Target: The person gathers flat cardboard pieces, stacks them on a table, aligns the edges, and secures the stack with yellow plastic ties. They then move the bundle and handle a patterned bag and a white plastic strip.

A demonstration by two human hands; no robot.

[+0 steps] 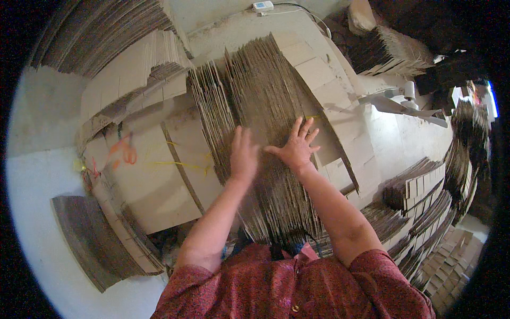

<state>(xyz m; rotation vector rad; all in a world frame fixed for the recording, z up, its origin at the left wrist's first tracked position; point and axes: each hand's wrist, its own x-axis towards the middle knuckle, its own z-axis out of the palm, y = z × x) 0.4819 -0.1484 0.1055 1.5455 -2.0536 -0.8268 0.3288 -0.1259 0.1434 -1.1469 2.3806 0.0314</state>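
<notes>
A wide row of cardboard sheets (265, 74) stands on edge in front of me, its many thin edges facing up. Beside it on the left, past a narrow gap, is a slimmer bunch of the same sheets (210, 93). My right hand (297, 148) is over the wide row with its fingers spread and nothing in it. Close to the gap, my left hand (244, 157) is smeared by motion, its fingers stretched out and holding nothing that I can see. Whether either palm touches the cardboard I cannot tell.
Flat cardboard (151, 175) with yellow strings and a blurred orange strip (127, 151) lies to the left. More cardboard stacks rise at the upper left (106, 32), lower left (95, 239) and right (419, 186). A white device (262, 6) with a cable sits at the far edge.
</notes>
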